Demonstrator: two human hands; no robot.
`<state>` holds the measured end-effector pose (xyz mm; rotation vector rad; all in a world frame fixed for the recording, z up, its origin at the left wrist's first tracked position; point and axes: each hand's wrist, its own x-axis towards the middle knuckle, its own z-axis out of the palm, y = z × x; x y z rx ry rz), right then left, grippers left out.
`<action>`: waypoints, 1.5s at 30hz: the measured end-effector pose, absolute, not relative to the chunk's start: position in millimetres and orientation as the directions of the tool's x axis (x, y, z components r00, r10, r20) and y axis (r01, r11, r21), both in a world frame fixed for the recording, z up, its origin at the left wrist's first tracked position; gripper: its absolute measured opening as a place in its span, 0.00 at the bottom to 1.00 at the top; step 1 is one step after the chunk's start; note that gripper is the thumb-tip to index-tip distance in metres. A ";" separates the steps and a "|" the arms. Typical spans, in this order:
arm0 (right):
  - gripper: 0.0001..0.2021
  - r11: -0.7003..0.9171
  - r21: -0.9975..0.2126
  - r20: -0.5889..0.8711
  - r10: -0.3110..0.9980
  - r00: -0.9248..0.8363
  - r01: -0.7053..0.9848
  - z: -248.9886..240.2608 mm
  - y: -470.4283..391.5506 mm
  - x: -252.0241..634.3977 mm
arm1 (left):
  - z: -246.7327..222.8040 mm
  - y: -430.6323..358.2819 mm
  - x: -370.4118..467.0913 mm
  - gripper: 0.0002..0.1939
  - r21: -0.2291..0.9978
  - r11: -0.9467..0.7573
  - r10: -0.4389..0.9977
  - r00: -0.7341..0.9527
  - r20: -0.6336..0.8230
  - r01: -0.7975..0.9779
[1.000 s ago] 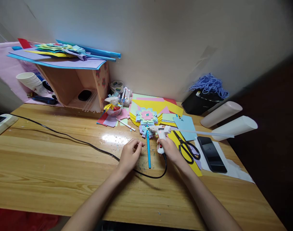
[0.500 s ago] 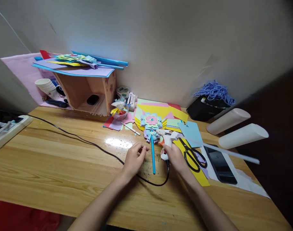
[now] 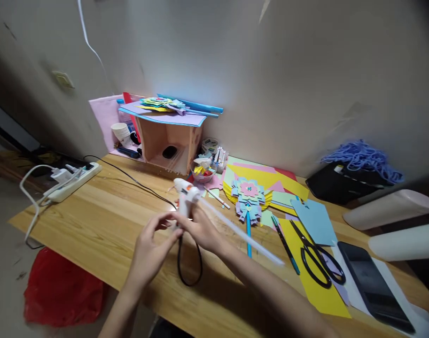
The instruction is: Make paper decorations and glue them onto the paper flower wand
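Note:
A white hot glue gun point(image 3: 186, 195) is raised above the table, nozzle toward the far left, with a long clear glue stick point(image 3: 240, 231) sticking out behind it. My right hand point(image 3: 202, 230) is closed around its handle. My left hand point(image 3: 151, 249) has its fingers curled in at the bottom of the handle, where the black cord point(image 3: 180, 270) comes out; the exact contact is partly hidden. To the right lies a layered paper flower point(image 3: 249, 190) in pink, blue and yellow on a blue paper stem point(image 3: 248, 234).
Black scissors point(image 3: 316, 258) and a teal pen point(image 3: 285, 245) lie on yellow paper at the right, beside a phone point(image 3: 374, 284). A cardboard box point(image 3: 196, 141) stands at the back. At the left edge sits a power strip point(image 3: 75, 182).
The glue gun has moved left, away from the paper flower, in my right hand. My left hand has come to its handle. The view has turned left.

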<state>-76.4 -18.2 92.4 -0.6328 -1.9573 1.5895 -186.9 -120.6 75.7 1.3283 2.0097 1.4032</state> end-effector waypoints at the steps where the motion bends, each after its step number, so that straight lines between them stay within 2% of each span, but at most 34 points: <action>1: 0.15 0.227 -0.973 0.118 0.626 -0.770 0.035 86.8 -17.7 -97.9 | 70.3 -125.6 -201.2 0.18 0.860 0.113 0.802 -0.557 0.218 0.498; 3: 0.17 0.313 -0.944 0.104 0.573 -0.813 0.101 72.0 -17.0 -139.1 | 58.4 -133.1 -227.8 0.17 0.826 0.212 0.736 -0.642 0.217 0.522; 5: 0.16 0.463 -0.877 0.114 0.457 -0.882 0.126 56.1 -17.7 -175.6 | 46.0 -136.8 -251.0 0.14 0.794 0.306 0.691 -0.696 0.194 0.526; 8: 0.12 0.590 -0.779 0.073 0.420 -0.905 0.211 37.4 -20.8 -218.2 | 28.3 -135.8 -278.8 0.10 0.753 0.440 0.614 -0.776 0.145 0.489; 12: 0.11 0.609 -0.754 0.047 0.425 -0.904 0.247 26.0 -21.4 -254.6 | 10.4 -125.8 -307.2 0.05 0.723 0.486 0.566 -0.807 0.167 0.490; 19: 0.12 0.644 -0.729 0.112 0.448 -0.887 0.233 24.9 -13.2 -279.6 | -3.9 -104.1 -341.0 0.09 0.754 0.447 0.596 -0.789 0.150 0.481; 23: 0.13 0.687 -0.700 0.162 0.416 -0.895 0.193 25.7 -7.0 -253.5 | -0.3 -104.5 -337.1 0.13 0.762 0.451 0.614 -0.781 0.115 0.466; 26: 0.12 0.715 -0.663 0.175 0.435 -0.883 0.221 27.1 11.1 -202.4 | 6.6 -113.7 -322.4 0.16 0.735 0.476 0.625 -0.773 0.103 0.483; 27: 0.10 0.720 -0.648 0.173 0.457 -0.872 0.248 27.8 20.1 -180.1 | 8.9 -117.8 -316.1 0.18 0.706 0.495 0.633 -0.767 0.105 0.506; 31: 0.07 0.704 -0.554 0.188 0.626 -0.757 0.444 30.9 59.7 -80.1 | 14.7 -132.5 -287.0 0.23 0.429 0.587 0.721 -0.685 0.108 0.686; 34: 0.06 0.697 -0.451 0.204 0.688 -0.696 0.557 31.8 78.8 -17.6 | 19.2 -133.9 -262.5 0.29 0.374 0.530 0.768 -0.618 0.170 0.761; 37: 0.06 0.726 -0.345 0.185 0.674 -0.715 0.595 28.8 86.6 15.0 | 27.7 -122.2 -234.5 0.29 0.423 0.445 0.771 -0.578 0.268 0.790; 41: 0.09 0.763 -0.263 0.147 0.637 -0.757 0.591 17.4 93.0 18.9 | 43.1 -93.4 -193.3 0.19 0.602 0.198 0.866 -0.426 0.262 0.774; 45: 0.09 0.763 -0.283 0.153 0.634 -0.758 0.581 9.5 99.3 11.8 | 55.1 -67.9 -157.2 0.11 0.668 0.029 0.925 -0.274 0.265 0.743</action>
